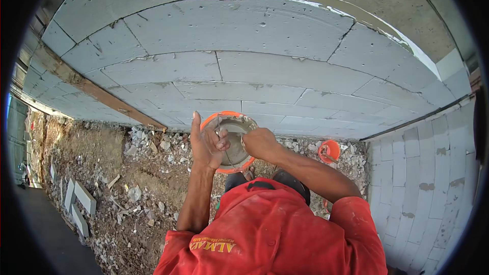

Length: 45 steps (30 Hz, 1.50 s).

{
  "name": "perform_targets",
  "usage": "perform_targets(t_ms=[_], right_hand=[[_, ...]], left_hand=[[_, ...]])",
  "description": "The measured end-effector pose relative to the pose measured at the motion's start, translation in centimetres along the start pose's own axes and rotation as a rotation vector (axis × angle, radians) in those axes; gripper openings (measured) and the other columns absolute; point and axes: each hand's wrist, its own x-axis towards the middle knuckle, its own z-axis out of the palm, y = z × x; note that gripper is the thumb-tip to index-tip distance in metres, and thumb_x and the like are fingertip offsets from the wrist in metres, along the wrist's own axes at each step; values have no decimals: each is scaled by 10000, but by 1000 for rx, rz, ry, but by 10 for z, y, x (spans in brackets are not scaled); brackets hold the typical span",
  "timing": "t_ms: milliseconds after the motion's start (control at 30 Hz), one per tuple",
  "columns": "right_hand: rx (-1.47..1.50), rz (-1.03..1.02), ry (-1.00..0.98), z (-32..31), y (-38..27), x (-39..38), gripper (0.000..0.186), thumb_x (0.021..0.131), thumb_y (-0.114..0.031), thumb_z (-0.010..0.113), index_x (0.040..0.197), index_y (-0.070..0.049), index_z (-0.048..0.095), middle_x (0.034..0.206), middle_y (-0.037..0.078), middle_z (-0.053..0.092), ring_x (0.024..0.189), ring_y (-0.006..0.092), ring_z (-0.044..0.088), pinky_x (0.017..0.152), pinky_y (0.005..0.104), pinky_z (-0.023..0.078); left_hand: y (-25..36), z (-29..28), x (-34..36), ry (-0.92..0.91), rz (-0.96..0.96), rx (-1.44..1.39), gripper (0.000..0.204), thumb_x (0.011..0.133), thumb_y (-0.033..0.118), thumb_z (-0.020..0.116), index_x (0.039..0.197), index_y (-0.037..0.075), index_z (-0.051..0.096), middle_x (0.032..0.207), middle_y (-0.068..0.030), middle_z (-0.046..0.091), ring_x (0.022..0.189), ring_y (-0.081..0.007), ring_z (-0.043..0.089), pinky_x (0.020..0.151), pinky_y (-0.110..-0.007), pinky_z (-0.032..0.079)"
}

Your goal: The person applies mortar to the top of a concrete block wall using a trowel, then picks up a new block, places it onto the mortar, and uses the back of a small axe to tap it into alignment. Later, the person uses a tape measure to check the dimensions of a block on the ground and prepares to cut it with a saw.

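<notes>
An orange bucket (251, 161) of wet grey mortar (236, 145) is in front of my body, close to the block wall. My left hand (209, 145) is over the bucket's left side, palm turned up and thumb stretched out. Its fingers curl around what looks like the bucket's thin wire handle (230, 161). Over the right side of the rim, my right hand (259, 143) is closed in a fist. Whatever that fist grips is hidden behind the knuckles. Mortar is smeared on the bucket's inner wall.
A wall of pale blocks (285, 71) rises ahead, with a brown plank (102, 91) leaning on it. Rubble (147, 173) covers the ground. A small orange bucket (330, 150) stands right; block offcuts (84, 197) lie left. Another block wall (423, 188) bounds the right.
</notes>
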Motion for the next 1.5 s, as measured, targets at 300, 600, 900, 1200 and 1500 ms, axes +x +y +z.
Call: perform_targets(t_ms=[300,600,900,1200,1500], right_hand=[[1116,280,-70,-29,112,-121,355,925,-357,683,1076,-36,680,771,91,677,648,180,651,579,344,519],[1345,131,349,-225,181,-228,333,947,-274,678,1153,-20,616,822,60,657,591,85,587,496,232,465],[782,400,728,-356,261,-258,399,970,-319,607,1160,31,602,786,54,615,600,91,563,441,255,444],[1113,500,989,-347,252,-269,398,985,-300,561,1066,90,553,817,77,568,640,138,605,460,276,500],[1638,310,1233,-292,132,-151,393,1012,-202,505,1199,127,401,1026,148,466,738,251,650,601,400,638]], left_hand=[[-18,58,15,-65,17,-102,834,860,747,493,1096,-49,561,694,-47,572,468,-136,418,464,-267,297],[-47,121,19,-59,111,-181,767,846,715,546,1074,-17,564,687,-39,577,444,-148,446,470,-280,311],[-104,124,52,83,68,-176,703,835,677,569,1012,-3,548,665,-25,531,455,-149,417,469,-281,299],[-137,80,85,254,-158,-73,667,799,661,593,1013,32,541,622,7,438,452,-154,362,498,-298,279],[-122,2,72,119,-286,14,666,782,681,582,1016,58,535,619,20,420,464,-154,363,523,-307,285]])
